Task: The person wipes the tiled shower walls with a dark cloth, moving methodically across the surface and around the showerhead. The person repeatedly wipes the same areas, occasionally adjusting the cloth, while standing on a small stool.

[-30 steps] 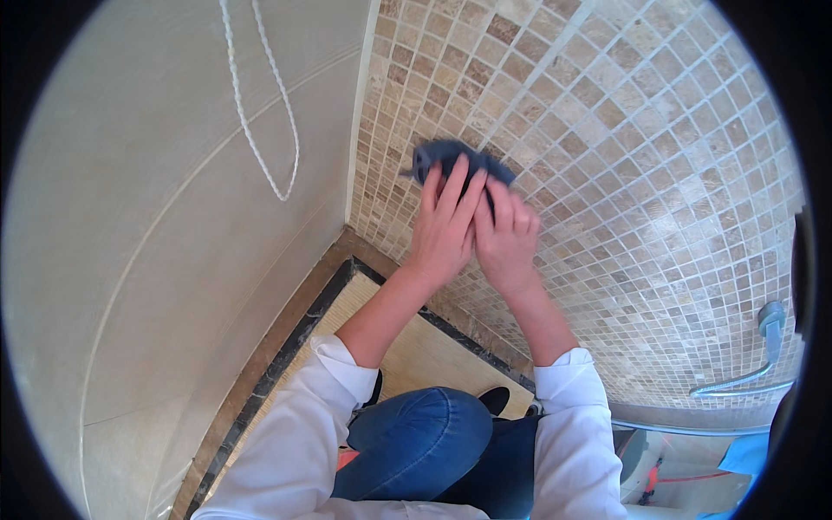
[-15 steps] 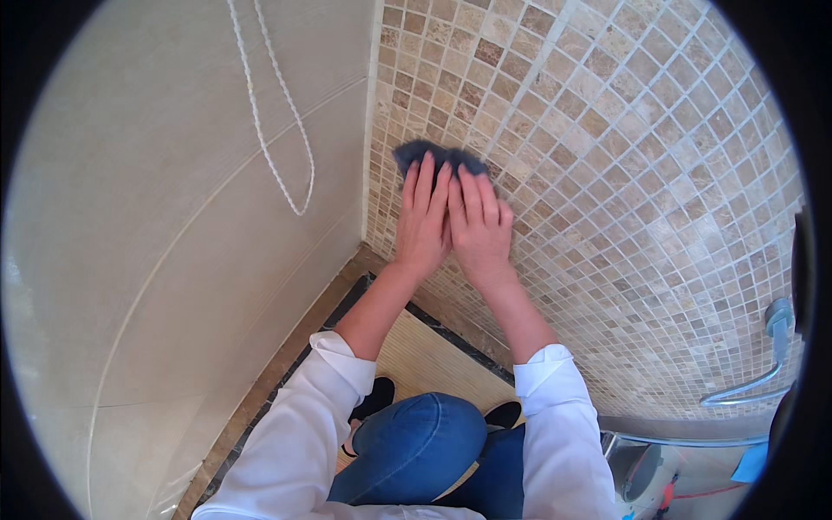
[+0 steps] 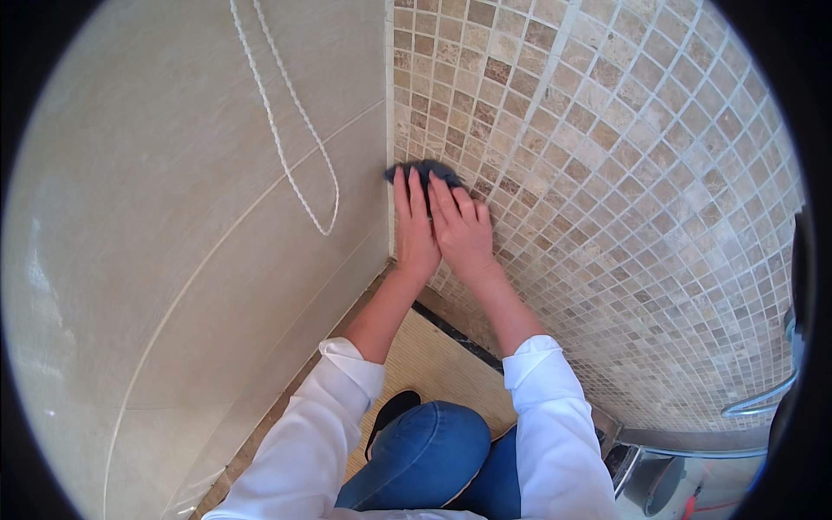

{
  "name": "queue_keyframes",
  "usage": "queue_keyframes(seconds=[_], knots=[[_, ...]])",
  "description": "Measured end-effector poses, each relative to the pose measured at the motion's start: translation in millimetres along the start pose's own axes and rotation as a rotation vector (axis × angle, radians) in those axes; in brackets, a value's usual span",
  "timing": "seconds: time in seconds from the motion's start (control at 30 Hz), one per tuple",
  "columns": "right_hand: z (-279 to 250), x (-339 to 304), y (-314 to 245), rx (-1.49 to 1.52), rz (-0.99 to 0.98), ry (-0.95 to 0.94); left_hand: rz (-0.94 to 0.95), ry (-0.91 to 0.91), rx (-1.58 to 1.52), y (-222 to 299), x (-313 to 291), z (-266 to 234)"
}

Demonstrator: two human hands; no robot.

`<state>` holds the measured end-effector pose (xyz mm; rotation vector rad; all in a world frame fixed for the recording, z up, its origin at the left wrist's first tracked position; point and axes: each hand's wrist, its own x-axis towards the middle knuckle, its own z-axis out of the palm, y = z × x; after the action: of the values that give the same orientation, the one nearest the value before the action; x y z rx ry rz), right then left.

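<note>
A dark grey cloth (image 3: 442, 170) lies bunched against the mosaic tile wall (image 3: 598, 217), close to the corner with the plain wall. My left hand (image 3: 417, 230) presses it flat to the tiles, its fingertips over the cloth's left part. Beside it, my right hand (image 3: 464, 227) also pins the cloth, fingers bent over its right part. The two hands touch or nearly touch, and both arms stretch forward from rolled white sleeves. Much of the cloth is hidden beneath the fingers.
A white twisted cord loop (image 3: 303, 195) hangs before the plain beige wall (image 3: 208, 147) on the left. Below are a ribbed mat (image 3: 416, 355) and my knee (image 3: 433, 446). A metal bar (image 3: 758, 400) juts from the right wall. A dark grey container (image 3: 654, 485) stands at lower right.
Both hands have slid the cloth left along the mosaic wall, nearer the corner. The view has shifted slightly too.
</note>
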<state>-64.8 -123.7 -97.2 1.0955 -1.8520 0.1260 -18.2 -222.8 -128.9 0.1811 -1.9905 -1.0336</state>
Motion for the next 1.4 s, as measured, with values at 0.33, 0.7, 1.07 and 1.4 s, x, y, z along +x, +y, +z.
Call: queue_keyframes(seconds=[0.33,0.7,1.07,1.4], knots=[[-7.5,95.8,7.1,-0.055,-0.237,-0.054,0.049,0.137,0.008,4.2,26.5,-19.6],[-29.3,107.5,27.1,-0.099,-0.289,-0.116,0.082,0.127,-0.08,19.2,51.0,-26.7],[-67.2,-25.9,47.8,-0.131,-0.084,-0.118,0.201,-0.228,0.002,38.1,-29.4,-1.0],[-87.3,-67.1,62.9,-0.212,-0.102,-0.101,0.252,-0.293,0.053,66.5,-54.7,14.5]])
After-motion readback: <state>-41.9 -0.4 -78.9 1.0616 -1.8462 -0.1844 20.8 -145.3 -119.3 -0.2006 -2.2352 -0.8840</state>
